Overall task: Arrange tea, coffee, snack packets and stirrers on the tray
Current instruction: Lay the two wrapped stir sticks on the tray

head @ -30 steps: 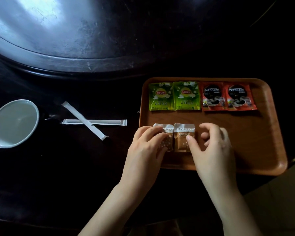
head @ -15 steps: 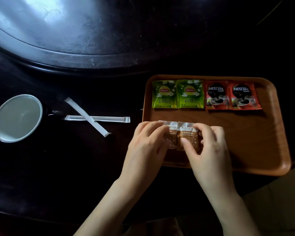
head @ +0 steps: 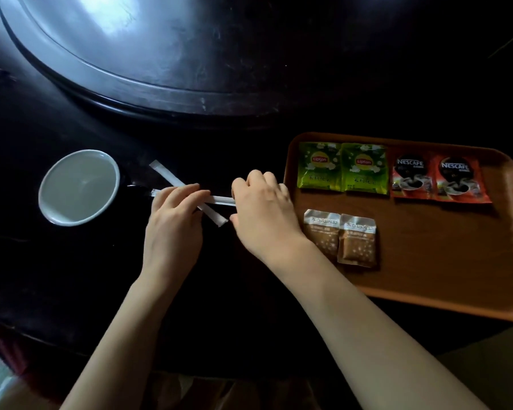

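Note:
Two white paper-wrapped stirrers lie crossed on the dark table left of the tray: a diagonal stirrer [head: 163, 172] and a horizontal stirrer [head: 221, 199]. My left hand [head: 175, 223] lies with its fingers over their crossing; its grip is hidden. My right hand [head: 264, 208] is curled on the horizontal stirrer's right end. The brown tray [head: 427, 261] holds two green tea packets [head: 319, 168] [head: 363, 171] and two red coffee packets [head: 410, 177] [head: 459, 180] in its far row. Two brown snack packets [head: 323, 235] [head: 357, 245] lie side by side below the tea.
A white cup [head: 79, 187] stands on the table left of the stirrers, close to their left ends. A large round dark turntable [head: 160, 54] fills the far side. The table's near edge runs below my forearms.
Both hands have let go of the snack packets on the tray and moved left onto the crossed stirrers. The view has shifted left, and the snack packets now lie uncovered.

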